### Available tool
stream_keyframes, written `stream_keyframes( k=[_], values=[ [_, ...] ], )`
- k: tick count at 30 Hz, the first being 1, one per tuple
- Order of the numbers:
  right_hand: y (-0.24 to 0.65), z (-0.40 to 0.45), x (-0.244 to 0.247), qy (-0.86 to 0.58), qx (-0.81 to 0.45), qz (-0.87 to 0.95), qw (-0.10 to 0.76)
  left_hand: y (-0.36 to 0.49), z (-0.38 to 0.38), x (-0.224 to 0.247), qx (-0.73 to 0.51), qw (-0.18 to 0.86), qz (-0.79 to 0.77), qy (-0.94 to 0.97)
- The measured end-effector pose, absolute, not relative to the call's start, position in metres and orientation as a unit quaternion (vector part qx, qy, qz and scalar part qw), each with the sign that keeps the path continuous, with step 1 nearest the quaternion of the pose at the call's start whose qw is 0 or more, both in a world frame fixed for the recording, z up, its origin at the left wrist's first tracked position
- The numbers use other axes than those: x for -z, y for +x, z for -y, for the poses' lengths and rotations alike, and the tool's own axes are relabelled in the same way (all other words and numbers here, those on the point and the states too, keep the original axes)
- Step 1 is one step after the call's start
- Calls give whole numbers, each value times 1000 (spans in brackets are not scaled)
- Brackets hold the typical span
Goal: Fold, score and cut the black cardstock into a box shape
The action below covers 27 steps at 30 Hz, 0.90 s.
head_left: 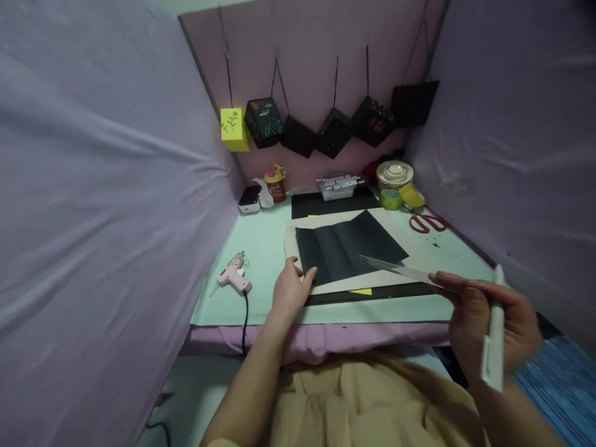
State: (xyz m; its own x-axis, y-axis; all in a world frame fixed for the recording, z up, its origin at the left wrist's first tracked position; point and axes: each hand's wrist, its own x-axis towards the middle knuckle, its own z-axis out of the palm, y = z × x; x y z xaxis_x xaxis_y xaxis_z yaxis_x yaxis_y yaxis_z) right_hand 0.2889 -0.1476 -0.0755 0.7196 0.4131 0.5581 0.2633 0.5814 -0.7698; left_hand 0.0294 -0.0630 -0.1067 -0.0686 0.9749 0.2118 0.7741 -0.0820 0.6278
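A folded sheet of black paper (344, 245) lies on a white board (391, 223), with crease lines running across it. My left hand (292, 288) rests at its lower left corner, thumb and fingers spread around the edge. My right hand (498, 316) is raised at the right, its fingers closed on a clear ruler (400, 269). The ruler's far end reaches over the black paper; whether it touches is unclear. A white pen-like tool (494, 341) also sits upright in my right hand, between thumb and fingers.
A pink glue gun (235, 273) with a black cord lies left. Red-handled scissors (427, 224), tape rolls (391, 198), a round container (395, 174) and a box of pens (339, 186) stand farther back. Black boxes (334, 132) and a yellow box (234, 129) hang behind. Purple cloth encloses both sides.
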Motion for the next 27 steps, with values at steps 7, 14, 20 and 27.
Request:
stream_keyframes(
  k=[7, 14, 20, 27],
  values=[
    [317, 152, 67, -437, -26, 325, 838, 32, 5, 84, -217, 90, -665, 709],
    [330, 153, 56, -424, -6, 299, 855, 46, -101, 2, -55, 11, -563, 824],
    [333, 155, 62, -428, -29, 299, 853, 126, -115, 6, -35, -34, -424, 904],
    [330, 157, 80, -443, -47, 322, 836, 157, -78, 25, -98, -98, -334, 932]
  ],
)
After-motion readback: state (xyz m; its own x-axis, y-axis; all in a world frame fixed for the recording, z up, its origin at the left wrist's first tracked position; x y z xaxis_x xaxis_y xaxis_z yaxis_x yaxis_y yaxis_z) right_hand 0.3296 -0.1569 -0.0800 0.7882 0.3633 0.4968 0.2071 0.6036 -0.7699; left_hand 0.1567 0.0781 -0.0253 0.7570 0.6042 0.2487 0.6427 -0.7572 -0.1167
